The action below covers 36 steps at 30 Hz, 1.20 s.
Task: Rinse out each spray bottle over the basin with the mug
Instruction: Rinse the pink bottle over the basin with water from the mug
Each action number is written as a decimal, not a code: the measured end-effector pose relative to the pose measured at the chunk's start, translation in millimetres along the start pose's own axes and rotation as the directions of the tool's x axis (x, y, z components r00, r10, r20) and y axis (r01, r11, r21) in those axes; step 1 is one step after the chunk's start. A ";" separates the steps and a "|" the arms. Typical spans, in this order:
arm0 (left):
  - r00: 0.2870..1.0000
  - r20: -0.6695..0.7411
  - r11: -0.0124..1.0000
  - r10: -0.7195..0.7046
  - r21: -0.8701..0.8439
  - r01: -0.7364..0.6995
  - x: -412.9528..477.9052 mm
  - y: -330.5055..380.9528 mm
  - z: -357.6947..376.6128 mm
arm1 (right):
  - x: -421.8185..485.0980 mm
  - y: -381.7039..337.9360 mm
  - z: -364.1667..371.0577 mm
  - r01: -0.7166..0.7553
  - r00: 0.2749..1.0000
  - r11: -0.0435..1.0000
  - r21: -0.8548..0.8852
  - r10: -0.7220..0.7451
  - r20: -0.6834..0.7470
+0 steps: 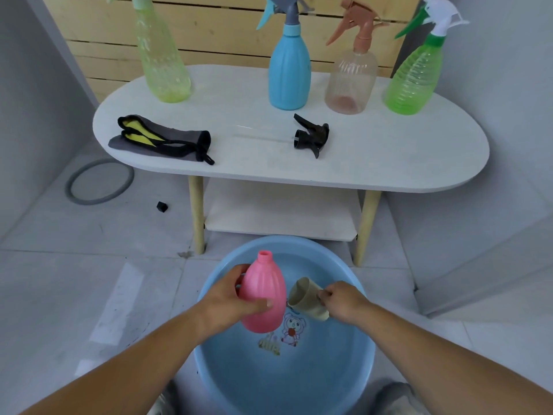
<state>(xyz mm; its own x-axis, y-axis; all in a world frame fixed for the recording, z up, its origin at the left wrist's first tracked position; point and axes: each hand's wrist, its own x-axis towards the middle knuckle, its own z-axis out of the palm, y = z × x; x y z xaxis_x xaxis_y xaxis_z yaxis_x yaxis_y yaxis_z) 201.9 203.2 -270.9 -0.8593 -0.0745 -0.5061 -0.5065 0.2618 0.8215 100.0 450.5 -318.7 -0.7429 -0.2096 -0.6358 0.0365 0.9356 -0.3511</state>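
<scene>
Head view: ribbed pink bottle [264,280]

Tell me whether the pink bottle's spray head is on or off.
Off: the pink bottle has a neck ending in a bare open mouth. A black spray head lies on the table, apart.

Bright, even, diffuse light with only faint shadows; wide-angle view bends lines near the edges, and fine detail looks slightly soft.
</scene>
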 end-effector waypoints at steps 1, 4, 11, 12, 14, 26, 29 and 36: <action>1.000 0.002 1.000 0.000 -0.002 0.000 0.1 -0.2 0.2 | 0.7 -0.1 0.9 0.000 1.000 1.000 -0.002 0.000 0.002; 1.000 0.000 1.000 0.002 -0.008 -0.002 0.4 -0.5 0.3 | 1.9 -1.2 2.5 0.005 1.000 1.000 -0.006 -0.005 0.010; 1.000 0.002 1.000 0.003 -0.020 -0.002 1.1 1.2 -0.2 | 2.8 -0.2 4.3 0.011 1.000 1.000 -0.013 -0.011 0.014; 1.000 0.002 1.000 0.002 -0.023 -0.002 1.3 1.2 -0.5 | 3.1 -0.2 4.3 0.010 1.000 1.000 -0.013 -0.010 0.011; 1.000 0.005 1.000 0.000 -0.029 0.000 1.4 1.0 -0.9 | 3.6 -0.1 4.5 0.006 1.000 1.000 0.002 -0.006 0.010; 0.999 -0.025 0.998 0.045 -0.048 -0.046 -8.9 22.2 -14.4 | -17.2 -19.5 -18.3 0.099 0.995 0.976 0.192 -0.095 -0.028; 0.997 -0.023 0.997 0.072 0.018 -0.071 -16.3 38.6 -28.8 | -34.2 -31.6 -39.9 0.159 0.987 0.949 0.272 -0.143 -0.079; 0.979 0.023 0.949 0.204 0.240 -0.204 -54.2 97.7 -74.0 | -100.8 -54.4 -110.7 0.330 0.935 0.872 0.362 -0.250 -0.250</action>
<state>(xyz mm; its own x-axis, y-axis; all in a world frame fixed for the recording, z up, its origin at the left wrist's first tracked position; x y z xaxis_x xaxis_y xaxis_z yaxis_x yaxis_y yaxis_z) 193.7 161.6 -143.8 -0.9428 0.0024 -0.3333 -0.2885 0.4943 0.8200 98.9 452.2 -159.4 -0.8710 -0.3593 -0.3349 0.0286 0.6436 -0.7649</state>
